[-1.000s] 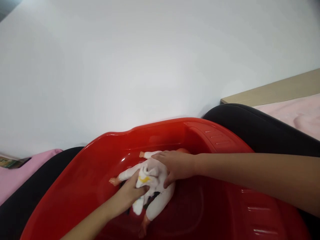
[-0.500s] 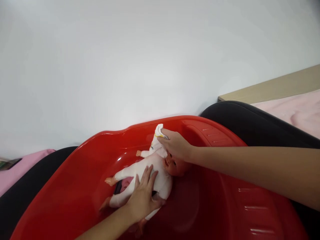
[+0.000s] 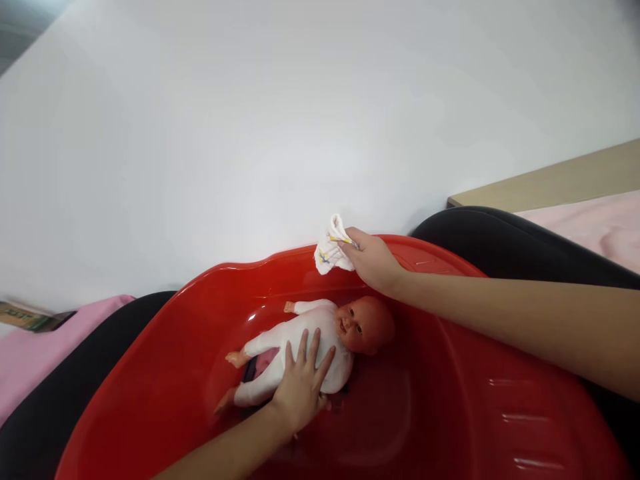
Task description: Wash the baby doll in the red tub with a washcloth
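Observation:
A baby doll (image 3: 320,330) in a white sleepsuit lies on its back in a red plastic tub (image 3: 150,380), its bare vinyl head turned to the right. My left hand (image 3: 303,390) rests on the doll's belly with the fingers spread. My right hand (image 3: 373,261) pinches a crumpled white cloth (image 3: 330,248) with a yellow pattern. The cloth hangs above the tub's far rim, apart from the doll.
Dark-clothed legs (image 3: 520,247) run along both sides of the tub. Pink fabric (image 3: 585,230) and a pale wooden edge (image 3: 545,180) lie at right, with more pink fabric (image 3: 55,347) and a small green package (image 3: 30,319) at left. A broad white surface fills the background.
The cloth has moved off the doll's chest and head and up past the tub's rim in my right hand. My left hand has moved from the cloth onto the doll's belly, and the doll's face now shows.

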### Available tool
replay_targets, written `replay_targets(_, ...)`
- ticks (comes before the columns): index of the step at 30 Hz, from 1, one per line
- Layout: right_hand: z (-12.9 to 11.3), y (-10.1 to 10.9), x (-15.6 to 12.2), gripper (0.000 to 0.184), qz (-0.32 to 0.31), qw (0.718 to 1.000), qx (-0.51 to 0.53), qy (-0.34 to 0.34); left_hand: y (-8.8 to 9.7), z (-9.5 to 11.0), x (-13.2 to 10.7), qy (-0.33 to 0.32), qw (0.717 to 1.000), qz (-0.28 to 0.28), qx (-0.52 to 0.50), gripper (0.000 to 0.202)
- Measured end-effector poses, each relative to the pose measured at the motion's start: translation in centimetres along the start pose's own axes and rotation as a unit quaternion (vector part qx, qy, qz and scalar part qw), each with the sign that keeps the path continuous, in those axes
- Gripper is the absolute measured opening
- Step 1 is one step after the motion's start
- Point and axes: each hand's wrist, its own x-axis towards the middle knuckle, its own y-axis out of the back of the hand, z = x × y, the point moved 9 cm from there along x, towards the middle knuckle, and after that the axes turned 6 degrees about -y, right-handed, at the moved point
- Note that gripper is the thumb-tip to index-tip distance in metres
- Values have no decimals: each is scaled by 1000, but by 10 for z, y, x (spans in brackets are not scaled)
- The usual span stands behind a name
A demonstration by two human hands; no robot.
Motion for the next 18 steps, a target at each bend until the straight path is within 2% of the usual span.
replay_targets(3, -3, 7, 8, 20, -6, 999, -44, 17, 7, -1, 1, -22, 1000, 16, 9, 99)
replay_targets(6, 0, 6, 12, 21, -32, 997, -60, 38, 16, 3, 1, -78, 997, 24, 8, 97)
replay_targets(13, 9, 14, 22, 26, -22, 994, -105, 37, 28, 17, -4, -189, 975, 89, 73, 61)
replay_targets(18, 5, 10, 18, 33, -47, 989, -119, 79, 29, 20, -2, -231, 967, 84, 65, 31)
